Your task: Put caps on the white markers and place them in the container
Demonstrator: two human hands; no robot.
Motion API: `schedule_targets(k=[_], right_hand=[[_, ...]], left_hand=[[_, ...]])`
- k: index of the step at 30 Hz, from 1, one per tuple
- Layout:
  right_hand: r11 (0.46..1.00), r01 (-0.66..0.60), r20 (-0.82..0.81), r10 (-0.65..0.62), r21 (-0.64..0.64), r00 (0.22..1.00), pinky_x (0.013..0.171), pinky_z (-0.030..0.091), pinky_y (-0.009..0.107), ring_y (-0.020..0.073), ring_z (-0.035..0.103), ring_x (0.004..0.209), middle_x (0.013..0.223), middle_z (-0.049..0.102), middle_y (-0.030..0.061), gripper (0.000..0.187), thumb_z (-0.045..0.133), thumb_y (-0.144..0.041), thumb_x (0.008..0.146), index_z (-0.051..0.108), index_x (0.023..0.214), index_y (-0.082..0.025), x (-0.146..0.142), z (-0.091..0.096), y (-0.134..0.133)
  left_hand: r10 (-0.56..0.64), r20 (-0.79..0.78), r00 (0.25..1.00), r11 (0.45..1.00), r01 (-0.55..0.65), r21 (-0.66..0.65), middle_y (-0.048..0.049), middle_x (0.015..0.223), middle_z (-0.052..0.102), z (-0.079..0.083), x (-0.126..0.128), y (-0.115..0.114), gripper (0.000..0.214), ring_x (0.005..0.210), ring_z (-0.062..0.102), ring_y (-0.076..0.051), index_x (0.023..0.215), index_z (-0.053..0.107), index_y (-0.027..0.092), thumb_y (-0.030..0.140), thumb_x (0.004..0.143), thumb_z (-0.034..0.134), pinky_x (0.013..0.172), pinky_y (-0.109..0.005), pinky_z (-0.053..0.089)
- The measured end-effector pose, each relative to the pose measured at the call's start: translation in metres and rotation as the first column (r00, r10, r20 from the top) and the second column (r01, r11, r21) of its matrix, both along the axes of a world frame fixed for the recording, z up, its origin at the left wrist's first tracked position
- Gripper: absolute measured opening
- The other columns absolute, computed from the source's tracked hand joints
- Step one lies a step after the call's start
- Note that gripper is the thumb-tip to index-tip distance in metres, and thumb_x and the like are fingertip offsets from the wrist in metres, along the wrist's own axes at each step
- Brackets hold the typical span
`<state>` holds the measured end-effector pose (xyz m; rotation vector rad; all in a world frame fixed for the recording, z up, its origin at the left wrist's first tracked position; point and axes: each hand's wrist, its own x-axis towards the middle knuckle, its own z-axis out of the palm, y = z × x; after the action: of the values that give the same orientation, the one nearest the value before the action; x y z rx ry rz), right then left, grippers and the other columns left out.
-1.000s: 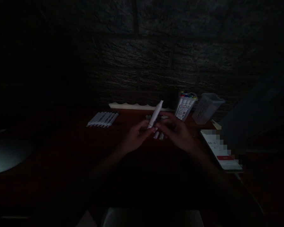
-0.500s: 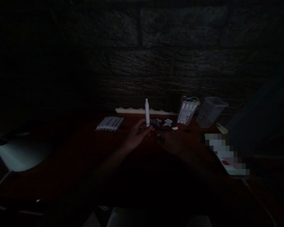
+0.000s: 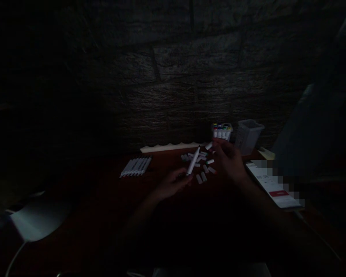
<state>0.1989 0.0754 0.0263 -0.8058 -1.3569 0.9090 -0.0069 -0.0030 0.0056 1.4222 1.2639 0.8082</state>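
Right hand [image 3: 230,163] risen, pinching cap [image 3: 209,146], left hand [image 3: 171,184] gripping marker [image 3: 193,161]

Left grip [image 3: 173,184] pinches a white marker [image 3: 193,161], tilted, tip up. Right grip [image 3: 229,159] holds a cap [image 3: 209,146] just above the loose caps [image 3: 203,173] scattered on the dark worktop [image 3: 103,200].
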Motion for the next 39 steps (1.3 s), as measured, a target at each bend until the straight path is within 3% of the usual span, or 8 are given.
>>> schedule_targets(k=[9,13,16,19,22,25,32,39], right_hand=[[0.982,-0.16,0.029,0.163,-0.103,0.986,0.068,0.053,0.03,0.0169,0.066,0.076,0.088,0.072,0.0053,0.038,0.064,-0.049,0.08,0.067,0.103,-0.019,0.006,-0.002,0.007],[0.969,-0.2,0.137,0.219,-0.143,0.966,0.063,0.052,0.028,0.0162,0.065,0.071,0.085,0.071,0.0053,0.037,0.066,-0.051,0.077,0.068,0.094,-0.018,0.007,0.001,0.002],[0.945,-0.264,0.236,0.305,-0.191,0.923,0.053,0.046,0.025,0.0127,0.06,0.058,0.072,0.068,0.0022,0.036,0.065,-0.053,0.077,0.066,0.083,-0.017,0.007,0.003,-0.004],[0.951,-0.25,0.351,0.3,-0.18,0.887,0.049,0.039,0.023,0.0104,0.052,0.052,0.059,0.059,-0.0015,0.041,0.059,-0.057,0.08,0.062,0.068,-0.017,0.007,0.003,-0.007],[0.955,-0.21,0.382,0.277,-0.207,0.882,0.05,0.036,0.025,0.0106,0.05,0.051,0.056,0.056,-0.0018,0.049,0.052,-0.062,0.082,0.061,0.064,-0.018,0.006,0.004,-0.01],[0.944,-0.173,0.363,0.271,-0.28,0.891,0.051,0.036,0.026,0.0113,0.049,0.049,0.052,0.054,-0.0009,0.058,0.045,-0.069,0.083,0.06,0.059,-0.018,0.004,0.008,-0.012],[0.901,-0.213,0.102,0.27,-0.379,0.958,0.041,0.023,0.026,0.0097,0.034,0.038,0.041,0.038,-0.0037,0.066,0.03,-0.074,0.085,0.061,0.064,-0.019,-0.002,0.002,-0.007],[0.839,-0.371,-0.259,0.286,-0.397,0.923,0.038,0.02,0.025,0.0081,0.028,0.034,0.038,0.033,-0.0069,0.056,0.043,-0.073,0.081,0.05,0.061,-0.021,-0.011,0.001,-0.013]], left_hand=[[-0.04,-0.078,0.996,0.997,0.045,0.066,0.0016,0.069,0.055,0.004,0.005,-0.005,0.038,0.056,0.045,-0.008,0.097,0.064,0.017,0.052,0.082,0.06,0.047,-0.018,0.031],[0.113,0.008,0.994,0.989,-0.113,0.09,0.0051,0.061,0.044,0.0,-0.004,0.001,0.052,0.049,0.037,-0.007,0.106,0.062,0.016,0.062,0.085,0.048,0.045,-0.018,0.027],[0.23,-0.114,0.966,0.95,-0.197,0.244,0.0035,0.062,0.049,0.001,-0.01,0.002,0.05,0.053,0.043,-0.009,0.096,0.064,0.016,0.061,0.087,0.044,0.049,-0.02,0.033],[0.196,-0.287,0.938,0.906,-0.061,0.419,0.0003,0.078,0.062,0.004,-0.009,-0.003,0.038,0.071,0.056,-0.013,0.095,0.066,0.018,0.051,0.09,0.047,0.063,-0.022,0.042],[0.091,-0.413,0.906,0.887,0.114,0.447,-0.0002,0.081,0.065,0.003,-0.002,-0.008,0.033,0.075,0.059,-0.015,0.094,0.066,0.019,0.046,0.092,0.048,0.067,-0.023,0.045],[0.074,-0.48,0.874,0.868,0.18,0.463,-0.0011,0.084,0.067,0.002,0.002,-0.009,0.032,0.074,0.061,-0.015,0.093,0.065,0.019,0.044,0.094,0.046,0.067,-0.023,0.045],[0.029,-0.58,0.814,0.847,0.288,0.447,-0.0018,0.093,0.069,0.002,0.008,-0.012,0.03,0.084,0.064,-0.017,0.103,0.062,0.022,0.044,0.095,0.043,0.076,-0.025,0.046],[-0.015,-0.593,0.805,0.873,0.299,0.384,-0.0018,0.092,0.068,0.0,0.018,-0.018,0.034,0.082,0.063,-0.016,0.103,0.062,0.022,0.046,0.096,0.039,0.073,-0.024,0.046]])
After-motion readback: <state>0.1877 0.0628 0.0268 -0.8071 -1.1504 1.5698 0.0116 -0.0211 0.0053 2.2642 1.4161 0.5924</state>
